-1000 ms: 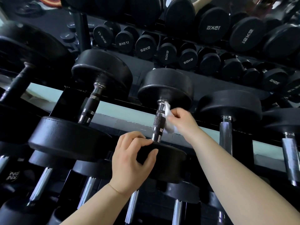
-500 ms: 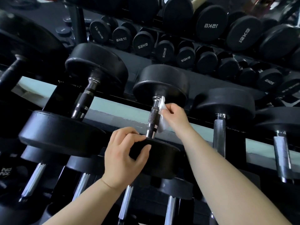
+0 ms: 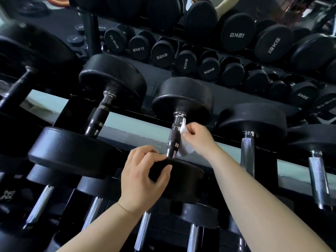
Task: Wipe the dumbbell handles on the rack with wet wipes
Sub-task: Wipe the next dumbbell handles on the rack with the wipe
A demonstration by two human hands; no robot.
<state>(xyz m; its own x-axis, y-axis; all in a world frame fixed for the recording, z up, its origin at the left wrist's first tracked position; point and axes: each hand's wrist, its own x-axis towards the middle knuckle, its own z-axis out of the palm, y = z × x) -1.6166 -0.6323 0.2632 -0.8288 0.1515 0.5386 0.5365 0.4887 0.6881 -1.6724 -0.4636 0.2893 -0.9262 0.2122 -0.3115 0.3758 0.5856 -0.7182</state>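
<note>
On the rack (image 3: 76, 110), a row of black dumbbells rests side by side, each lying front to back. At left, a dark-handled neighbour (image 3: 99, 117) sits untouched. The person's left hand (image 3: 143, 177) grips the near head (image 3: 187, 179) of the middle dumbbell, fingers curled over its rim and thumb on its face, apparently to steady it. The knurled handle (image 3: 174, 137) runs up and away from that head to the far head (image 3: 183, 99), its long axis leaning slightly right. The wet wipe (image 3: 185, 150) lies along the handle's right side, pinched there by the curled fingers of the right hand (image 3: 198, 137), the hand nearer the bar. The handle's left side shows bare, so the next pass likely calls for carrying the wipe around it. Further right, a chrome-handled dumbbell (image 3: 247, 151) waits; a lower tier holds more.
</note>
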